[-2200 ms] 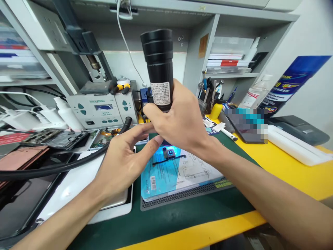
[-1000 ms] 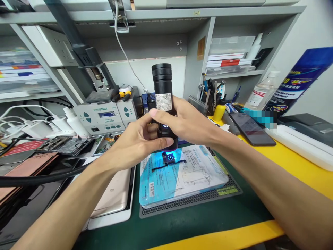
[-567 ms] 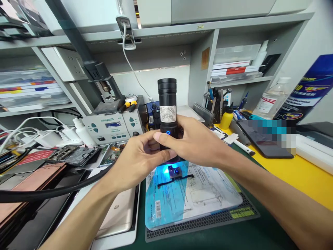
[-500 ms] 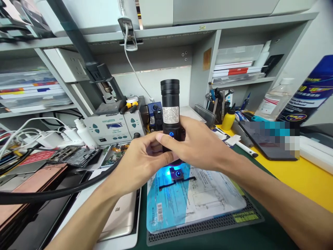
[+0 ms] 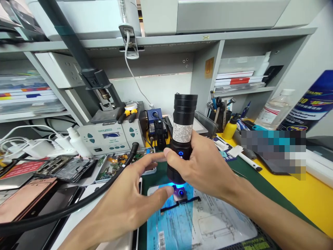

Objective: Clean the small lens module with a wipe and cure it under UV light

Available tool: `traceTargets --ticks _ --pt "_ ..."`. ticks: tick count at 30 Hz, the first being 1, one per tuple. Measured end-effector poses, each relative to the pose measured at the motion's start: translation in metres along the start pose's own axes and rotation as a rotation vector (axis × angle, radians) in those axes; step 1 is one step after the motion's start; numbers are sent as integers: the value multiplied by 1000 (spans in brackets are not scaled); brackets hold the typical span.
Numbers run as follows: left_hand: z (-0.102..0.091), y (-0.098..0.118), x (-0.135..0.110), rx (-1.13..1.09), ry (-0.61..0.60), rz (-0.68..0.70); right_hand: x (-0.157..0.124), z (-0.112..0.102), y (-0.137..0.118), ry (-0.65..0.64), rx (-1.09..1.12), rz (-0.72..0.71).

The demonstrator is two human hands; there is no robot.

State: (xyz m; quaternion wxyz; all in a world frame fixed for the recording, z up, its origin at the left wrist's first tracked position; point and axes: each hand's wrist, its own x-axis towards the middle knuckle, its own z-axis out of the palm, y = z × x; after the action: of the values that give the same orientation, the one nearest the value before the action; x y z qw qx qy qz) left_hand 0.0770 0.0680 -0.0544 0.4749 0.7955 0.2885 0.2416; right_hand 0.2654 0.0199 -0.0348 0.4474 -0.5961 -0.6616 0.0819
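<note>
My right hand (image 5: 208,163) is wrapped round a black flashlight (image 5: 184,133) with a white label and a lit blue power mark. The flashlight points down and throws blue light on a small square part with a round lens (image 5: 180,194) and a thin black flex cable. Close on the left is my left hand (image 5: 127,198), thumb and index finger spread apart. Its index fingertip reaches the flashlight's side, and its thumb tip hovers at the small part. Beneath the part lies a blue and white printed packet (image 5: 171,229). Whether the left fingertip touches the flashlight I cannot tell.
A thick black hose (image 5: 85,203) crosses the left side over phones. Behind it stand a grey rework station (image 5: 109,137) and a tray of circuit parts (image 5: 114,168). To the right are a yellow bottle (image 5: 230,128), a clear bottle (image 5: 275,107) and a blue spray can (image 5: 307,100).
My left hand has come off the flashlight's lower end and spread its fingers. My right hand keeps its hold, and the flashlight now leans slightly. The view has shifted up a little.
</note>
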Motion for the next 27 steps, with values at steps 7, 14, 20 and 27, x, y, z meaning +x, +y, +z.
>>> traceTargets --ticks 7,14,20,27 --pt "10 -7 -4 85 129 46 -2 2 -2 -1 -29 -21" --pt "11 0 -3 239 186 101 0 2 -1 -36 -35 -10" --pt "19 -9 -4 566 19 34 1 -6 0 -39 -18 8" --pt "23 -9 2 597 -22 -10 1 -8 -1 -22 -7 3"
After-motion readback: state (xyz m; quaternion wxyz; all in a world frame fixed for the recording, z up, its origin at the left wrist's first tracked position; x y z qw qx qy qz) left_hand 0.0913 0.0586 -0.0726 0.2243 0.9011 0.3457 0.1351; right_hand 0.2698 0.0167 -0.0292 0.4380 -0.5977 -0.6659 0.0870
